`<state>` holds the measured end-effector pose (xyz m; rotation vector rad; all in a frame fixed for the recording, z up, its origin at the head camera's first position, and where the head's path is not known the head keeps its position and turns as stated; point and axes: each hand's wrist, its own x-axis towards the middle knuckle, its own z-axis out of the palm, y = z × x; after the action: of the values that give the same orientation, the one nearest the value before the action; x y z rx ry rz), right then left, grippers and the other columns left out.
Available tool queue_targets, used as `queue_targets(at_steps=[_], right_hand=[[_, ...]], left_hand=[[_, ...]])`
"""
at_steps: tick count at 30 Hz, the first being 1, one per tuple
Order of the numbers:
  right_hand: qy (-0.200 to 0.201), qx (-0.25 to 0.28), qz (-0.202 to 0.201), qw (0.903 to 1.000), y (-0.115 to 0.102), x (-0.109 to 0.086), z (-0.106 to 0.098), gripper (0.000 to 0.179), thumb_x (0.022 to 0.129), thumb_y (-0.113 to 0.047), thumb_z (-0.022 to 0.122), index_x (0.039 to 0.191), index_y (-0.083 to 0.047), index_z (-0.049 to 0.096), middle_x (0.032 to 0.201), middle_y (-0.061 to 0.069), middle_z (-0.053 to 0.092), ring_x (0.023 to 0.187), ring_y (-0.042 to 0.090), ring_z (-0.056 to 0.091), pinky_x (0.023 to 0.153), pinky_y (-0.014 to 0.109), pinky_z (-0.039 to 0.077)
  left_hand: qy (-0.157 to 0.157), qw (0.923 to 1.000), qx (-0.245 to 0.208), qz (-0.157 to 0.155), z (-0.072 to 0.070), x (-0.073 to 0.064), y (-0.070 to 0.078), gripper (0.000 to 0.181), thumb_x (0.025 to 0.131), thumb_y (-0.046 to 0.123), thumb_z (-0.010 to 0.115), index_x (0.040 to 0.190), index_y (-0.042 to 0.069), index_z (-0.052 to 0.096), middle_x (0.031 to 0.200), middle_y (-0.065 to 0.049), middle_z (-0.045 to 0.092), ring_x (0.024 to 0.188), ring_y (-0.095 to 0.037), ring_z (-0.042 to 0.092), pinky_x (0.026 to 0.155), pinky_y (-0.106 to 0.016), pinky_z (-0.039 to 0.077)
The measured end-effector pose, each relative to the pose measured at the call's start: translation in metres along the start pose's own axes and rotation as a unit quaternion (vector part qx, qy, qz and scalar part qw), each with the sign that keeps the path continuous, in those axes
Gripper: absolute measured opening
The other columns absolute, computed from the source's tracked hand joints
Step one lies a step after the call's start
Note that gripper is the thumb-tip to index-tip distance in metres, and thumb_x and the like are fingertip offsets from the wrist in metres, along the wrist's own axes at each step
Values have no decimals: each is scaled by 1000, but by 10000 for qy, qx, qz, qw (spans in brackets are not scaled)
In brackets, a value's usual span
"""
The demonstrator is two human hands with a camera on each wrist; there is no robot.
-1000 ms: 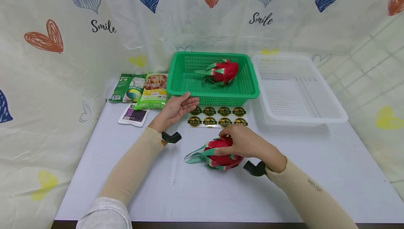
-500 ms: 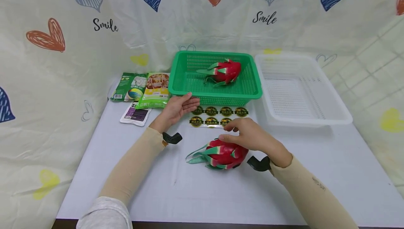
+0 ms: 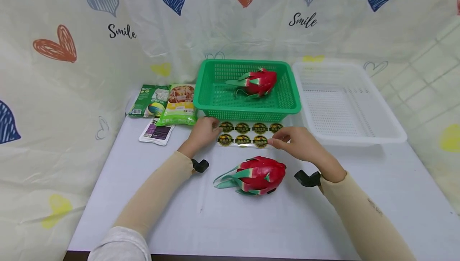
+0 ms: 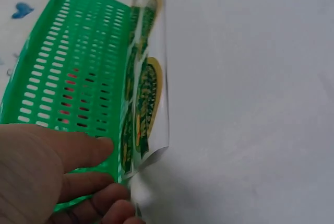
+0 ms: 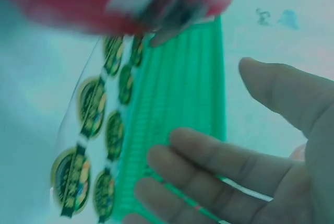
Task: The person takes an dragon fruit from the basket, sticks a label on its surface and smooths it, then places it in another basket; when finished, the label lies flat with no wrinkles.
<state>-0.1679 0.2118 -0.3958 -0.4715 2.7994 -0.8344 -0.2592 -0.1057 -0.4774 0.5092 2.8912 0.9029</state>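
Observation:
In the head view, a sheet of round black-and-gold stickers [image 3: 242, 140] lies flat in front of the green basket. At the sheet's left end is my left hand [image 3: 204, 133], fingers bent. Its thumb stands apart from its fingers beside the sheet's edge in the left wrist view. My right hand [image 3: 300, 144] reaches the sheet's right end, thumb and fingertips close above it; the right wrist view has its thumb and fingers spread, holding nothing. Nearer the person, a red dragon fruit [image 3: 260, 175] with green scales lies on its side on the table, touched by neither hand.
The green basket [image 3: 248, 114] stands at the back with another dragon fruit [image 3: 264, 83] inside. To its right is a white perforated basket [image 3: 353, 137]. Left of it lie a green packet [image 3: 143, 97], a yellow-green packet [image 3: 179, 118] and a white-and-purple pouch [image 3: 157, 132].
My right hand has let go of the near dragon fruit and moved forward to the sticker sheet's right end. My left hand has left the basket's front and bent its fingers at the sheet's left end.

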Motion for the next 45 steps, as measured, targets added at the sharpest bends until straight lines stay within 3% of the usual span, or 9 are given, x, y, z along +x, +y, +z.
queue_targets(at_steps=[5, 9, 11, 15, 22, 29, 34, 39, 45], right_hand=[[-44, -95, -435, 9990, 13, 16, 0, 24, 100, -30, 70, 109, -9, 78, 97, 3, 79, 92, 21, 70, 71, 31, 55], [-181, -220, -994, 9946, 14, 33, 1, 18, 99, -22, 72, 104, -7, 78, 93, 3, 78, 85, 18, 71, 71, 33, 57], [-196, -250, -1194, 9923, 13, 41, 1, 15, 98, -19, 72, 103, -6, 78, 92, 4, 78, 83, 17, 71, 72, 34, 58], [-221, -252, -1269, 9913, 6, 58, 2, 17, 98, -17, 72, 107, -4, 78, 95, 6, 78, 85, 19, 72, 77, 39, 59], [-367, -300, -1260, 9909, -2, 71, 9, 26, 98, -15, 73, 117, 2, 75, 106, 13, 80, 95, 25, 76, 84, 44, 61], [-652, -412, -1317, 9883, -5, 80, 17, 28, 97, -15, 73, 120, 2, 74, 112, 14, 79, 98, 27, 75, 88, 45, 61], [-693, -408, -1251, 9889, -4, 81, 18, 27, 97, -13, 73, 119, 2, 74, 111, 14, 79, 99, 27, 75, 88, 45, 61], [-685, -394, -1224, 9893, -2, 80, 18, 27, 96, -11, 74, 119, 2, 74, 111, 14, 79, 100, 28, 76, 87, 44, 61], [-641, -319, -1267, 9894, -5, 79, 18, 28, 96, -13, 74, 120, 2, 74, 112, 16, 78, 100, 28, 76, 89, 45, 61]], left_hand=[[-50, 9973, 725, 81, 3, 0, 7, 36, 99, 29, 71, 125, 4, 70, 111, -17, 72, 111, -34, 65, 91, -50, 54], [6, 9960, 897, 43, 6, 0, 10, 41, 96, 30, 76, 129, 6, 70, 123, -18, 71, 121, -37, 64, 97, -52, 55], [36, 9960, 885, 130, 7, 0, 11, 39, 95, 29, 77, 126, 7, 72, 120, -17, 73, 117, -36, 65, 96, -51, 55], [75, 9985, 519, 183, 6, -1, 7, 36, 91, 28, 80, 120, 7, 76, 110, -13, 76, 107, -32, 68, 91, -47, 56], [-34, 9952, -959, -174, 10, 0, 3, 20, 89, 21, 81, 106, 10, 79, 97, -7, 78, 90, -20, 72, 83, -36, 57], [-274, 9991, 174, 271, 11, -3, 12, 57, 83, 38, 88, 128, 6, 73, 109, -10, 75, 100, -23, 65, 89, -39, 54], [-232, 9990, 274, 279, 12, -3, 18, 49, 82, 33, 90, 121, 7, 76, 115, -10, 77, 109, -26, 67, 96, -41, 54], [-353, 9985, -413, 10, 14, 1, 18, 34, 85, 24, 88, 112, 6, 78, 108, -9, 78, 103, -23, 71, 91, -37, 57], [-464, 9876, -1487, -171, 11, 3, 21, 32, 89, 21, 83, 117, 5, 77, 104, -11, 80, 96, -22, 75, 77, -29, 59]])
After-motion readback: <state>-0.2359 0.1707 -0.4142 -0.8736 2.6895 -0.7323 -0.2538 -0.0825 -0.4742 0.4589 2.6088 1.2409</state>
